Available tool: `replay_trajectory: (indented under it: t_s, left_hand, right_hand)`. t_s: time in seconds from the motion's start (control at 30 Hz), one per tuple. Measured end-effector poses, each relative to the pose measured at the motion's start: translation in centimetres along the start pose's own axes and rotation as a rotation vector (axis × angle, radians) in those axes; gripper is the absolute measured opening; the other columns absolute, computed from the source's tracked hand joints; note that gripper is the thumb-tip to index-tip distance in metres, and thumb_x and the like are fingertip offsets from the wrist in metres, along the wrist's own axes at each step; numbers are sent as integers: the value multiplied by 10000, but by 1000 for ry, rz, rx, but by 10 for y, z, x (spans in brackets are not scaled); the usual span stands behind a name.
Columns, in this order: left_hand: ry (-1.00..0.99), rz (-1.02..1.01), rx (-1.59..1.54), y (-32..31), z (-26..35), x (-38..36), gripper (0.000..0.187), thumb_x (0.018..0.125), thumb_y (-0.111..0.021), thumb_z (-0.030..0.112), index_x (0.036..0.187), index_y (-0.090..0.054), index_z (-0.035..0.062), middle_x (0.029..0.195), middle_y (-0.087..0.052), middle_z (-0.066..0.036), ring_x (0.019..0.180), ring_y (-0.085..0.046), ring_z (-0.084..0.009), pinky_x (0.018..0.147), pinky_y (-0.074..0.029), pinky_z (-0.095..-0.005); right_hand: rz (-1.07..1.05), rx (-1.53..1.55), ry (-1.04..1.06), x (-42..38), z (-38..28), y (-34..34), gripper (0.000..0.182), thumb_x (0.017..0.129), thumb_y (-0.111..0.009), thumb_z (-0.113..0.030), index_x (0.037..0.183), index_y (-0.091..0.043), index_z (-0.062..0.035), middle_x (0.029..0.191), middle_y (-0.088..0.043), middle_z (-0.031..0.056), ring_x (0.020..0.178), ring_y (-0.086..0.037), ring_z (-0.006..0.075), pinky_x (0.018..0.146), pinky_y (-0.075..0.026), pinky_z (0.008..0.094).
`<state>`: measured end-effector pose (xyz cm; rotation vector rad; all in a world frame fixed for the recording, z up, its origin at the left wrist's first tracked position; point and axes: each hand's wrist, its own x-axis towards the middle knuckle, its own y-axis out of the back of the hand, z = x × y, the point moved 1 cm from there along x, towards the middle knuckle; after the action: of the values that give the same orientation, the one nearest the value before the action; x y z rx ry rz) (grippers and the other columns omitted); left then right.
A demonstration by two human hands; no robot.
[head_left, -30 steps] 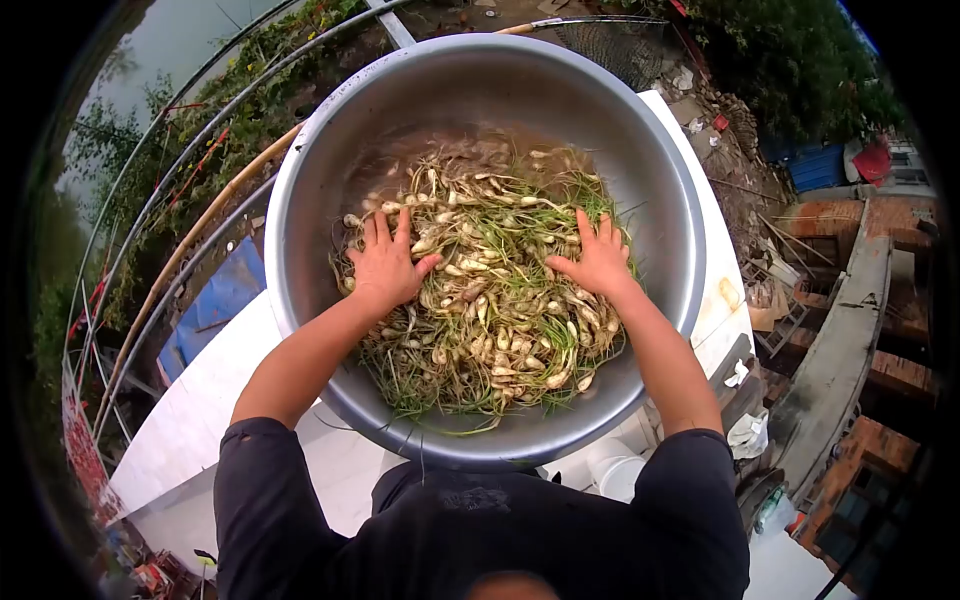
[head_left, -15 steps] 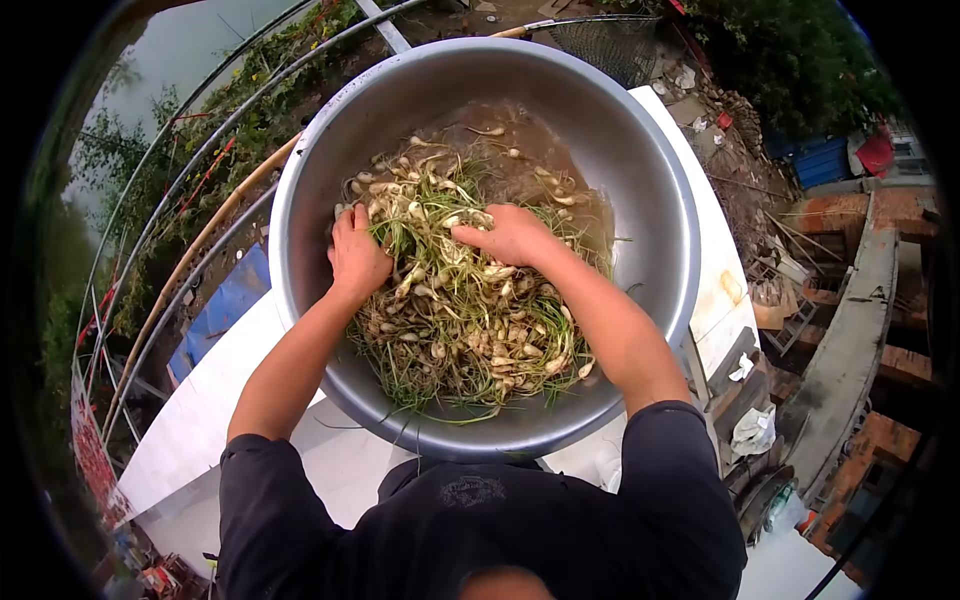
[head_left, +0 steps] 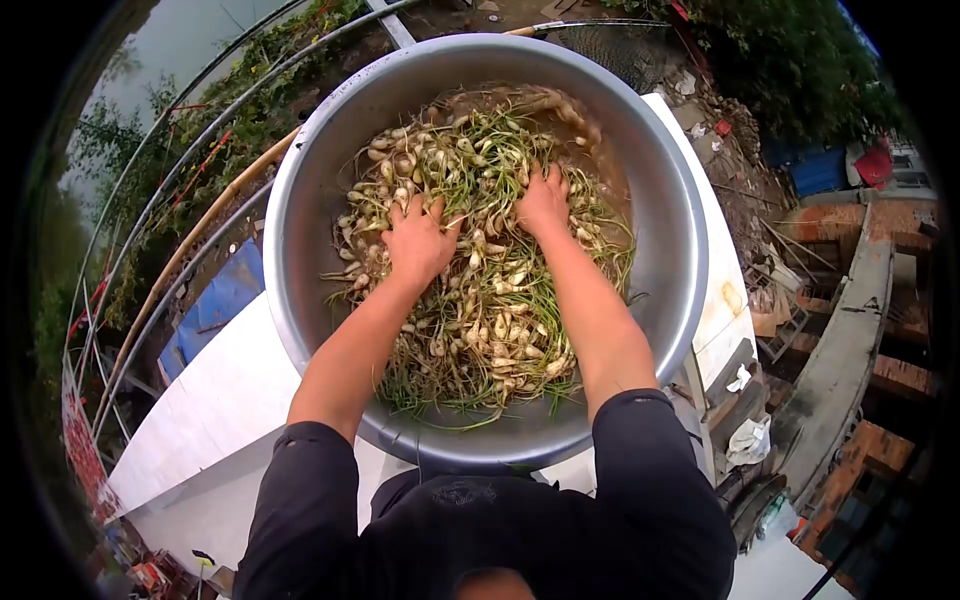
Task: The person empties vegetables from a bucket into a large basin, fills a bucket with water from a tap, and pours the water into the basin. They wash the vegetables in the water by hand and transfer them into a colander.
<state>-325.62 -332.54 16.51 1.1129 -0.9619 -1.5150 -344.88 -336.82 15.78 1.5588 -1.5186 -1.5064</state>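
A big round metal basin [head_left: 672, 250] holds a heap of small bulb onions [head_left: 500, 330] with thin green leaves, lying in muddy brown water [head_left: 590, 150]. On the left part of the heap lies my left hand [head_left: 420, 240], its fingers spread and their tips partly sunk among bulbs and leaves. My right hand [head_left: 545, 205] presses into the greens at the upper right of the heap, fingers apart and pointing away from me. Neither hand visibly grips a bunch. Some fingertips are covered by leaves.
Under the basin is a white surface [head_left: 215, 400] that shows on both sides. Curved metal rails [head_left: 165, 195] and a blue sheet [head_left: 215, 305] are to the left. Far below on the right are brick walls [head_left: 880, 440], a concrete ledge [head_left: 835, 340] and rubble.
My left hand has moved right and spread out, and my right hand has shifted right and forward. Onions have been pushed toward the basin's far side, covering part of the water.
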Motion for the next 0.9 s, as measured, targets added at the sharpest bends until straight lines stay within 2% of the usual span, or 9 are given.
replay_trajectory:
  t_s: [0.2,0.23,0.27,0.33,0.47,0.57,0.7,0.8,0.9]
  left_hand:
    - [106,119,-123,10,-50,-6,395,878,-494,399,1033,-641,66,1006,-575,-171,955,-489,-389,824,-427,-474]
    - [138,21,-132,23,-50,-2,459,882,-489,424,1153,-574,63,1102,-538,-207,1018,-459,-407,844,-418,-487]
    - [125,42,-153,22,-49,-3,514,870,-502,451,1219,-507,74,1163,-486,-231,1069,-428,-421,866,-409,-489]
    - [105,82,-201,15,-44,-11,669,844,-528,504,1350,-372,95,1286,-382,-281,1172,-365,-450,911,-389,-493]
    - [-75,-481,66,35,2,-92,1062,680,-611,674,1452,-69,187,1447,41,-305,1301,-118,-531,977,-250,-634]
    - [-186,-449,232,14,14,-85,1038,633,-595,727,1443,-160,246,1462,68,-273,1218,-298,-550,916,-249,-695]
    - [-153,-275,157,13,8,-29,705,785,-590,534,1383,-312,282,1501,-5,-163,927,-589,-328,862,-405,-516]
    - [-122,-184,32,12,-2,-9,491,789,-627,338,1235,-472,202,1334,-324,-203,855,-610,-336,730,-505,-422]
    - [-241,-276,255,30,-24,-24,369,806,-585,242,1165,-530,176,1177,-427,-207,810,-612,-350,684,-520,-409]
  right_hand:
    - [-352,-19,242,-69,-2,20,597,809,-613,-430,1155,-498,43,1014,-600,213,974,-584,329,857,-474,410]
    - [-317,-86,210,-82,2,36,616,800,-596,-518,1063,-539,36,956,-620,196,913,-606,319,811,-491,413]
    - [-284,-51,147,-96,12,52,657,782,-583,-571,999,-537,47,970,-601,239,941,-583,352,823,-456,435]
    - [-226,-169,170,-123,47,55,871,738,-627,-577,1267,-340,52,1262,-397,288,1159,-423,409,919,-385,496]
    - [-319,-383,99,-162,67,30,1190,650,-703,-578,1423,4,-14,1427,-85,312,1282,-185,508,985,-250,610]
    - [-197,-296,200,-123,44,15,936,712,-668,-331,1436,-117,-111,1431,-143,266,1277,-241,470,992,-318,515]
    - [6,-58,26,-22,30,3,801,701,-648,-233,1396,-263,-135,1432,-208,211,1207,-372,430,930,-423,428]
    - [-35,12,16,-17,23,1,683,731,-641,-269,1332,-370,-90,1368,-338,209,1152,-457,379,899,-446,416]
    - [-356,-86,166,-61,38,27,674,747,-641,-387,1287,-424,-47,1251,-496,189,1153,-492,281,937,-412,393]
